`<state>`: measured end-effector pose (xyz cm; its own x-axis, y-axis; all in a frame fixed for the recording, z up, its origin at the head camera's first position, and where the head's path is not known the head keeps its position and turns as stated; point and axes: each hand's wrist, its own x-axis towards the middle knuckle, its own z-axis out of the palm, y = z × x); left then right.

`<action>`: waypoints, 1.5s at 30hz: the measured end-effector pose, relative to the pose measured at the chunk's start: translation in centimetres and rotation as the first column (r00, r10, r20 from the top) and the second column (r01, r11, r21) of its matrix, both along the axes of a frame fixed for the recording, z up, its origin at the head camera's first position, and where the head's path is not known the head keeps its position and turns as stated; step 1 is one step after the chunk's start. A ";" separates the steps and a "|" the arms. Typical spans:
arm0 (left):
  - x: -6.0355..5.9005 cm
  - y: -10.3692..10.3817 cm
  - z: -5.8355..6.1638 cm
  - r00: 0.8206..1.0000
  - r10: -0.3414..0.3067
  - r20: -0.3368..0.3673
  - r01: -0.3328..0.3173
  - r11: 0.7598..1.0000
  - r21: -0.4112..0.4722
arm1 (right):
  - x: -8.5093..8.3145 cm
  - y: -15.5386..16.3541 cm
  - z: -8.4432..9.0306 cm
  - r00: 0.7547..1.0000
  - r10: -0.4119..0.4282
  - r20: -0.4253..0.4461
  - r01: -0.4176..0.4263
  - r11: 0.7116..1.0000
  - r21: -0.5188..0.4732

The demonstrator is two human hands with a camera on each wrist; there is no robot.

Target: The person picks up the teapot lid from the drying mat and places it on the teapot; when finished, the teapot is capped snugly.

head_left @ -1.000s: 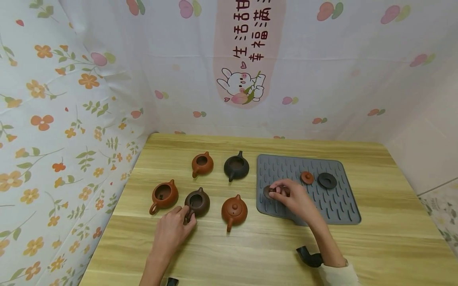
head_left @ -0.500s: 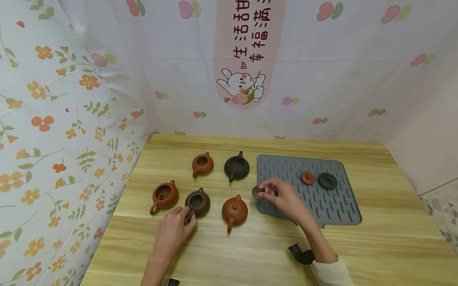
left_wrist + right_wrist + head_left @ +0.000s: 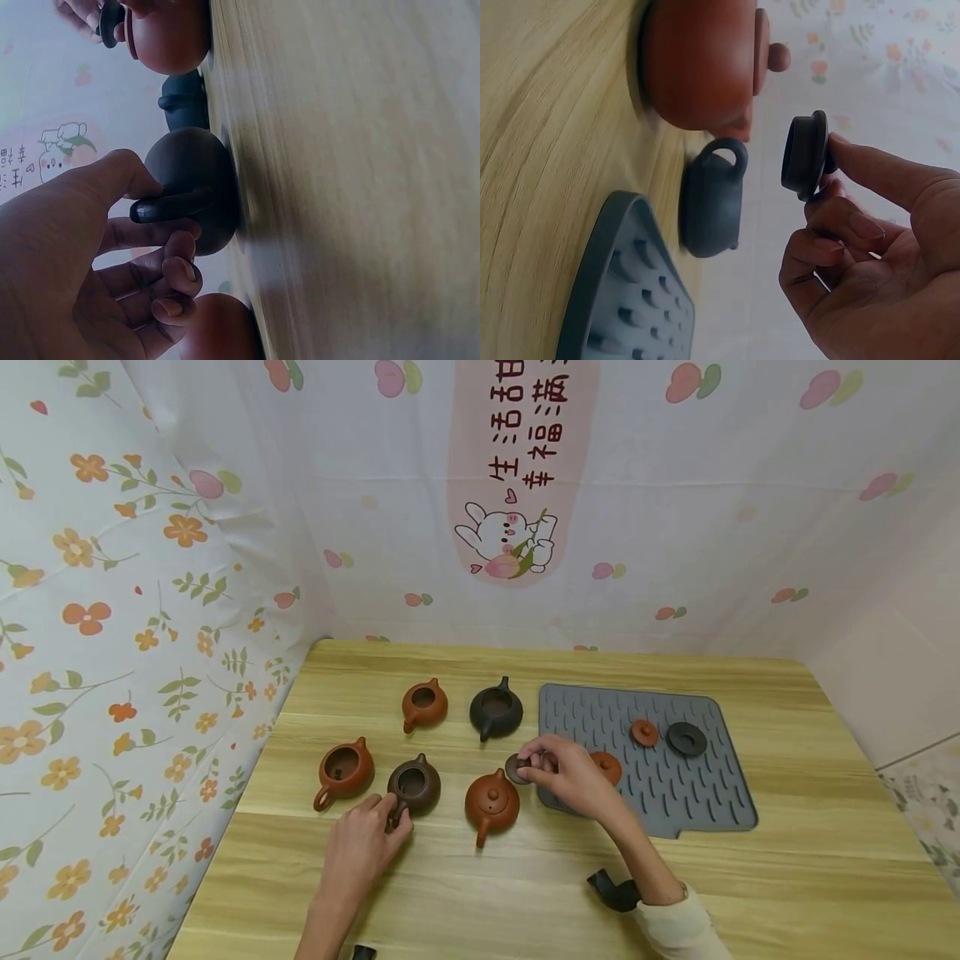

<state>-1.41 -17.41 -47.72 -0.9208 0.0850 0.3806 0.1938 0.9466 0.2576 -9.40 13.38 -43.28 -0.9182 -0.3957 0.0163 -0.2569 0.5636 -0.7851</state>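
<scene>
My left hand (image 3: 392, 818) pinches the handle (image 3: 169, 208) of an open dark brown teapot (image 3: 413, 784) standing on the wooden table (image 3: 810, 852). In the air between the grey mat (image 3: 675, 793) and a lidded red-brown teapot (image 3: 491, 802), my right hand (image 3: 534, 765) pinches a dark brown lid (image 3: 517, 768) by its knob. The right wrist view shows that lid (image 3: 804, 154) held on edge above the red-brown teapot (image 3: 697, 64).
Open teapots stand nearby: brown-red (image 3: 343, 768) at left, orange (image 3: 423, 703) and black (image 3: 495, 710) behind. On the mat lie a small orange lid (image 3: 643, 732), a black lid (image 3: 686, 739) and an orange-brown lid (image 3: 607, 767). Patterned cloth walls close the left and back.
My right hand has carried the dark brown lid leftward off the mat toward the teapots, uncovering the orange-brown lid. My left hand has stayed on the teapot handle.
</scene>
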 end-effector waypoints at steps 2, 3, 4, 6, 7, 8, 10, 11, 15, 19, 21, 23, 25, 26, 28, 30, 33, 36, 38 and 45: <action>0.0 0.0 0.0 1.000 0.000 -0.003 0.000 1.000 0.002 | 0.0 -0.3 0.0 1.000 0.007 -0.008 -0.007 1.000 0.001; 0.0 0.0 0.0 1.000 0.000 -0.005 0.000 1.000 0.003 | 0.0 -0.4 0.1 1.000 0.008 -0.011 -0.008 1.000 -0.001; 0.0 0.0 0.0 1.000 0.000 -0.007 0.000 1.000 0.004 | 0.0 -0.5 0.1 1.000 0.010 -0.015 -0.010 1.000 -0.002; 0.0 0.0 -0.1 1.000 0.001 -0.010 0.000 1.000 0.005 | -0.1 -0.9 0.1 0.999 0.024 -0.022 -0.024 1.000 -0.006; 0.0 0.0 -0.1 1.000 0.001 -0.011 -0.001 1.000 0.005 | -0.2 -1.2 0.1 0.999 0.033 -0.026 -0.033 0.999 -0.007; 0.0 0.0 -0.1 1.000 0.001 -0.011 -0.001 1.000 0.005 | -0.2 -1.4 0.2 0.999 0.038 -0.026 -0.039 0.999 -0.007; 0.0 0.0 -0.2 1.000 0.003 -0.009 -0.003 1.000 0.006 | -0.3 -2.0 0.3 0.998 0.053 -0.032 -0.053 0.999 -0.003; -0.1 0.0 -0.2 1.000 0.003 -0.008 -0.003 1.000 0.006 | -0.4 -2.3 0.3 0.998 0.062 -0.028 -0.062 0.998 -0.005; -0.1 0.0 -0.2 1.000 0.001 -0.009 -0.001 1.000 0.009 | -0.7 -3.3 0.4 0.995 0.093 -0.022 -0.094 0.996 -0.015; -0.1 0.0 -0.2 1.000 -0.003 -0.018 0.003 1.000 0.011 | -0.8 -4.1 0.5 0.993 0.114 -0.018 -0.115 0.993 -0.020; -0.1 0.0 -0.1 1.000 -0.004 -0.016 0.004 1.000 0.013 | -0.8 -4.4 0.5 0.993 0.116 -0.020 -0.117 0.993 -0.017; -0.1 0.1 -0.1 1.000 -0.001 -0.012 0.001 1.000 0.015 | -0.8 -4.9 0.6 0.992 0.121 -0.024 -0.121 0.993 -0.009; -0.1 0.1 -0.1 1.000 0.002 -0.004 -0.002 1.000 0.019 | -0.8 -5.4 0.6 0.991 0.130 -0.022 -0.131 0.991 -0.005; -0.1 0.1 -0.1 1.000 0.003 -0.002 -0.003 1.000 0.020 | -0.8 -5.7 0.6 0.991 0.136 -0.018 -0.136 0.991 -0.004; -0.1 0.0 -0.1 1.000 0.007 0.003 -0.007 1.000 0.022 | -0.8 -6.4 0.6 0.989 0.151 -0.014 -0.151 0.989 -0.004; -0.1 0.0 -0.2 1.000 0.010 0.004 -0.010 1.000 0.021 | -0.9 -7.1 0.7 0.985 0.170 -0.017 -0.171 0.985 -0.006; -0.2 0.0 -0.1 1.000 0.011 0.003 -0.011 1.000 0.014 | -1.0 -8.0 0.8 0.982 0.187 -0.030 -0.187 0.982 -0.008; -0.2 0.1 0.0 1.000 0.009 0.008 -0.009 1.000 0.013 | -1.1 -8.8 0.9 0.980 0.197 -0.040 -0.197 0.980 -0.007; -0.1 0.1 0.0 1.000 0.007 0.013 -0.007 1.000 0.016 | -1.1 -9.2 1.0 0.978 0.204 -0.044 -0.204 0.979 0.001; 0.0 0.0 0.1 1.000 0.001 0.010 -0.001 1.000 0.019 | -0.9 -11.0 1.0 0.978 0.202 -0.056 -0.201 0.979 0.018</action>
<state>-1.42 -17.41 -47.65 -0.9245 0.0770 0.3732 0.1905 0.9416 0.2776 -10.34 2.39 -42.30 -0.8172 -0.5732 0.0607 -0.4107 0.5052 -0.7590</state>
